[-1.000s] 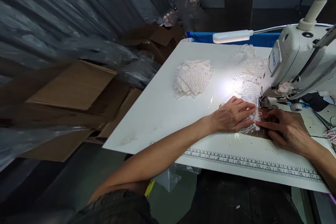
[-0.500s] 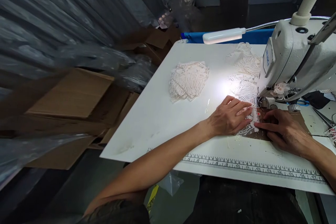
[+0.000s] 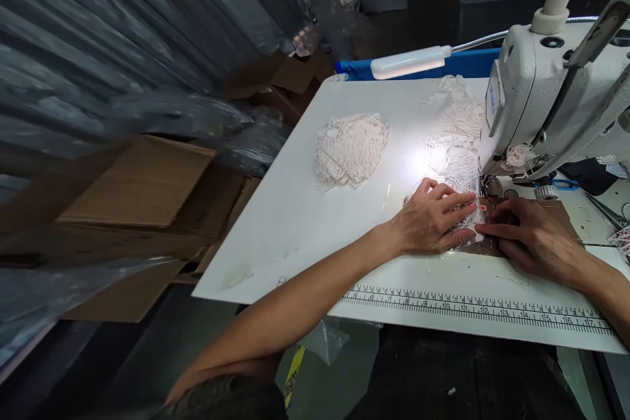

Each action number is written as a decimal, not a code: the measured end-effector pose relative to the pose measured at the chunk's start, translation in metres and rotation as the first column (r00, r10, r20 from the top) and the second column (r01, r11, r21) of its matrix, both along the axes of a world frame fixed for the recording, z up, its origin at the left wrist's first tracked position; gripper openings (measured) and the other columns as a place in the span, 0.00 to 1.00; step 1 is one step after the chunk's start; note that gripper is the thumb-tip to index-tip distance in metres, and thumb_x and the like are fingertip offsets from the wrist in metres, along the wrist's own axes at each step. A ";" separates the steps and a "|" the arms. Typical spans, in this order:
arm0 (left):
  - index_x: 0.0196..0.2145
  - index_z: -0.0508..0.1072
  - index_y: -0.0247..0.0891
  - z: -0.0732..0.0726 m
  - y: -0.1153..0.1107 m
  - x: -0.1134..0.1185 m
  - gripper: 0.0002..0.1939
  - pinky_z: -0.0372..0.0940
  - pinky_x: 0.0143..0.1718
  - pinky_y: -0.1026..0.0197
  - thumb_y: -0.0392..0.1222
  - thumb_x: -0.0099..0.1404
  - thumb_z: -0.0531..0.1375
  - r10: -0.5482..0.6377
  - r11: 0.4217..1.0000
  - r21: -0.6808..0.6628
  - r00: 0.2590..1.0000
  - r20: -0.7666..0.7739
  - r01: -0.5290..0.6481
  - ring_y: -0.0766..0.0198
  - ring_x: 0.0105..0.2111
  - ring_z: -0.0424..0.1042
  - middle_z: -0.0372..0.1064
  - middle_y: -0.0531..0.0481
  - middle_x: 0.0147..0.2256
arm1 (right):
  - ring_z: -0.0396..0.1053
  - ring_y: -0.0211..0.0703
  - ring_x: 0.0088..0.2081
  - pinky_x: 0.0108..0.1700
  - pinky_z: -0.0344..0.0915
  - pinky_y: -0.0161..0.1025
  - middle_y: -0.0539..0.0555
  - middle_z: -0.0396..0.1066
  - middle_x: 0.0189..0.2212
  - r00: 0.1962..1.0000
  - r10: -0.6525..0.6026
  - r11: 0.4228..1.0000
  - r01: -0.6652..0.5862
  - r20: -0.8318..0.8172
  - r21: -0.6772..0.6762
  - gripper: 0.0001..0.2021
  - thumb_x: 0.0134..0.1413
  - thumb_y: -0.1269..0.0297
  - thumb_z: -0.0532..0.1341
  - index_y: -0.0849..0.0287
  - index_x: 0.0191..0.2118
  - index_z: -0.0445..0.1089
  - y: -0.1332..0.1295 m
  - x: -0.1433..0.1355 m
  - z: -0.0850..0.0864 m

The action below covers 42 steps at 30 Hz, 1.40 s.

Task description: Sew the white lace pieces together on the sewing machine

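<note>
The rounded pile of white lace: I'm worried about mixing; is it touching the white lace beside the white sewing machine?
Apart: the head view shows white tabletop between the rounded white lace pile and white lace pieces beside the white sewing machine.

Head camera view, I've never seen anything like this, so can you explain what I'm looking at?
Of course. A camera on a person's head looks forward and down, so the bare arms are the wearer's own. The big white machine at the right is a sewing machine. It stands at a white table with a printed ruler near its front edge. The left hand lies flat on white lace by the needle area; the right hand rests over a brown sheet, one finger reaching the lace's edge. Further left is a lace pile.
</note>
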<state>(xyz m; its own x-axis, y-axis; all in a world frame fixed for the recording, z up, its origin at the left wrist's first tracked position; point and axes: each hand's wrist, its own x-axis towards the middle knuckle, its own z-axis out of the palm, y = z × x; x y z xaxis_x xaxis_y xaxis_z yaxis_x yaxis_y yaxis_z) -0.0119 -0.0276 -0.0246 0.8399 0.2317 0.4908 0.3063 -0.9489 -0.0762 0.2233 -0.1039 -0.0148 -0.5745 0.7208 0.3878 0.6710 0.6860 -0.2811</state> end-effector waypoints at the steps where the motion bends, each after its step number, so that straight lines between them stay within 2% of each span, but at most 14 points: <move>1: 0.49 0.70 0.36 0.000 0.000 0.000 0.20 0.56 0.38 0.54 0.52 0.73 0.48 0.004 1.000 0.007 1.000 -0.002 -0.004 0.57 0.40 0.68 0.72 0.45 0.51 | 0.67 0.47 0.42 0.43 0.68 0.47 0.60 0.66 0.41 1.000 -0.001 1.000 0.001 0.005 0.001 0.16 0.64 0.68 0.52 0.54 0.48 0.75 0.000 0.000 0.000; 9: 0.49 0.70 0.36 0.002 -0.001 0.003 0.17 0.56 0.40 0.53 0.47 0.74 0.48 0.047 0.998 0.037 0.998 -0.052 -0.045 0.58 0.40 0.68 0.72 0.47 0.51 | 0.67 0.47 0.41 0.41 0.69 0.47 0.60 0.67 0.41 0.999 -0.006 1.000 0.005 0.036 0.027 0.16 0.65 0.68 0.51 0.54 0.47 0.75 0.000 -0.002 0.002; 13: 0.51 0.70 0.35 0.010 0.007 0.008 0.19 0.57 0.41 0.52 0.47 0.74 0.46 0.051 0.998 0.051 0.986 -0.157 -0.044 0.56 0.40 0.68 0.70 0.46 0.52 | 0.67 0.46 0.40 0.40 0.71 0.45 0.60 0.67 0.40 0.999 -0.037 0.999 0.036 0.038 0.031 0.17 0.64 0.69 0.51 0.56 0.49 0.75 0.004 -0.002 0.000; 17: 0.48 0.72 0.36 0.017 0.015 0.011 0.19 0.58 0.40 0.52 0.46 0.74 0.45 0.043 0.999 0.009 0.973 -0.229 -0.042 0.57 0.39 0.68 0.70 0.46 0.53 | 0.68 0.45 0.39 0.40 0.72 0.43 0.60 0.66 0.40 0.997 -0.074 0.997 0.074 0.035 0.004 0.17 0.62 0.69 0.51 0.55 0.50 0.74 0.007 -0.002 -0.003; 23: 0.48 0.72 0.39 0.007 0.016 0.011 0.17 0.58 0.40 0.52 0.45 0.73 0.46 0.043 0.999 -0.006 0.995 -0.093 -0.043 0.57 0.40 0.70 0.72 0.48 0.50 | 0.69 0.44 0.39 0.40 0.72 0.43 0.58 0.66 0.42 0.990 -0.128 0.991 0.130 0.062 -0.023 0.17 0.61 0.68 0.53 0.50 0.50 0.74 0.004 -0.003 -0.003; 27: 0.45 0.73 0.40 0.002 0.015 0.011 0.15 0.57 0.44 0.48 0.45 0.72 0.49 0.058 0.998 0.002 0.997 -0.042 -0.058 0.58 0.39 0.70 0.73 0.50 0.49 | 0.70 0.43 0.39 0.39 0.73 0.40 0.59 0.67 0.41 0.993 -0.112 0.994 0.112 0.027 -0.001 0.16 0.62 0.68 0.52 0.55 0.48 0.75 0.006 -0.002 0.004; 30: 0.46 0.73 0.41 0.002 0.014 0.010 0.14 0.55 0.46 0.47 0.44 0.71 0.50 0.063 0.998 -0.015 0.997 -0.035 -0.063 0.58 0.40 0.70 0.73 0.50 0.49 | 0.70 0.43 0.38 0.38 0.73 0.40 0.60 0.68 0.41 0.991 -0.126 0.991 0.124 0.038 0.046 0.15 0.63 0.68 0.52 0.60 0.45 0.76 0.007 0.001 0.003; 36: 0.45 0.73 0.41 0.003 0.014 0.010 0.13 0.55 0.46 0.48 0.42 0.71 0.50 0.062 0.998 -0.015 0.998 -0.015 -0.062 0.59 0.39 0.70 0.73 0.51 0.48 | 0.70 0.44 0.35 0.33 0.71 0.40 0.60 0.68 0.40 0.986 -0.150 0.984 0.141 0.079 0.108 0.16 0.64 0.66 0.51 0.55 0.48 0.74 0.007 0.005 -0.008; 42: 0.46 0.72 0.41 0.004 0.013 0.010 0.13 0.55 0.45 0.48 0.42 0.71 0.51 0.063 0.998 -0.013 0.998 -0.005 -0.063 0.59 0.39 0.70 0.74 0.51 0.48 | 0.69 0.40 0.33 0.32 0.70 0.37 0.57 0.69 0.39 0.989 -0.086 0.993 0.075 0.121 0.097 0.16 0.64 0.68 0.50 0.53 0.49 0.73 0.006 -0.002 0.001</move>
